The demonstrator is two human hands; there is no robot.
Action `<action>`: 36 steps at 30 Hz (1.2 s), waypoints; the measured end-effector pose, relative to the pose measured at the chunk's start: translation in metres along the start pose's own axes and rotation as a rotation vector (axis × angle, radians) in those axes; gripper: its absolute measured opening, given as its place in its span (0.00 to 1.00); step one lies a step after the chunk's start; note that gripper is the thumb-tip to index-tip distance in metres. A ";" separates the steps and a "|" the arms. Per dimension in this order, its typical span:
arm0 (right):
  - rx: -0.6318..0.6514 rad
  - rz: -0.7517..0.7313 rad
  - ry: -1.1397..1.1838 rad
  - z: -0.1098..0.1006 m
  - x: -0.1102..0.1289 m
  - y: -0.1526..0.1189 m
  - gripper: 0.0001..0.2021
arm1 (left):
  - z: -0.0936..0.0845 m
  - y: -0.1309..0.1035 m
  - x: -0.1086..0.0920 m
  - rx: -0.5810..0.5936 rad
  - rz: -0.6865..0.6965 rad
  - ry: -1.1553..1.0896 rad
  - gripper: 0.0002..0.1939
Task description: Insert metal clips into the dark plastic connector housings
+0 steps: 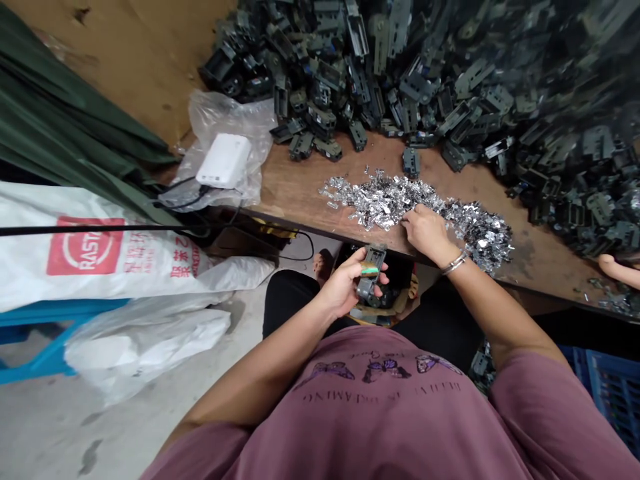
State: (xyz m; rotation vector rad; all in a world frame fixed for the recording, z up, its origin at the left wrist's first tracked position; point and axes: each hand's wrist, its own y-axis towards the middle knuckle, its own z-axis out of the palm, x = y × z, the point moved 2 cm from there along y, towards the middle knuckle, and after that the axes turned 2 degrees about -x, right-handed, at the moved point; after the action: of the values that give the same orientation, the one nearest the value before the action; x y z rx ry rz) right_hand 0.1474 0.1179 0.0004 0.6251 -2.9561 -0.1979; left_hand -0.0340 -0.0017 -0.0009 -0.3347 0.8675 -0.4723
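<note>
My left hand [345, 283] is closed around a dark grey plastic housing [373, 260], holding it in front of my lap, below the bench edge. A shiny green and gold patch shows at my fingers there. At the front of a heap of small shiny metal clips [385, 197], my right hand [424, 230] has its fingertips pressed together. Whatever those fingertips grip is too small to make out. Below the held housing stands an open box [413, 293] with dark parts in it, partly hidden by my left hand.
A large heap of similar dark housings [360, 73] covers the back of the wooden bench [290, 180]. One housing [411, 162] lies apart behind the clips. A white device [224, 161] with cables sits on plastic wrap at left. Another person's hand [617, 268] is at far right.
</note>
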 end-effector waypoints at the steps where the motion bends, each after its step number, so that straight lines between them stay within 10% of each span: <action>1: 0.031 -0.012 -0.039 0.001 -0.001 0.003 0.12 | 0.001 0.000 -0.002 -0.018 0.004 0.004 0.17; 8: 0.241 0.111 0.177 -0.006 -0.018 -0.019 0.10 | -0.004 0.001 -0.004 -0.182 -0.013 0.065 0.12; 24: 0.024 -0.054 -0.059 -0.004 0.001 0.005 0.11 | 0.003 0.003 0.002 -0.197 -0.041 0.164 0.13; 36: -0.227 0.061 0.998 -0.020 0.050 -0.072 0.06 | 0.018 0.010 0.009 -0.012 0.160 0.301 0.19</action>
State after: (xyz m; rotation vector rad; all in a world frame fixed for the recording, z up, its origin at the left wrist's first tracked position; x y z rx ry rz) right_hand 0.1327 0.0303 0.0134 0.4186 -1.9530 -0.1487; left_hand -0.0121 0.0037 -0.0006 -0.2052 1.1808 -0.3740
